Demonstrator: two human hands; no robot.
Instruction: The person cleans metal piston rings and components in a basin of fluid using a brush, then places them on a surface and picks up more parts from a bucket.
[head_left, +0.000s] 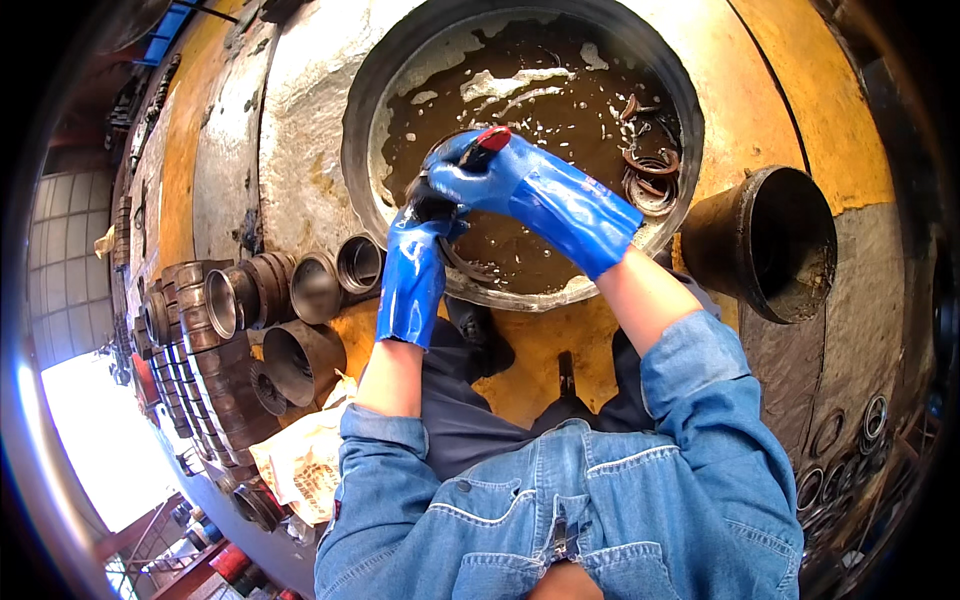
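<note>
Both my hands wear long blue rubber gloves and meet above the left part of a wide round tub (357, 110) of brown, foamy liquid. My right hand (495, 175) is closed round a tool with a red-ended dark handle (490, 139); its working end is hidden. Fingers bent, my left hand (412, 238) grips a dark metal part (432, 208) just below the right hand. The gloves cover most of that part, so its full shape does not show. Several metal rings (652, 185) lie in the liquid along the tub's right side.
A large dark metal cylinder (745, 245) lies right of the tub. Several hollow metal cylinders (316, 288) and stacked parts stand on the left, beside a crumpled paper sack (305, 462). Loose rings (828, 433) lie at the lower right. The floor (530, 365) is yellow and grey plates.
</note>
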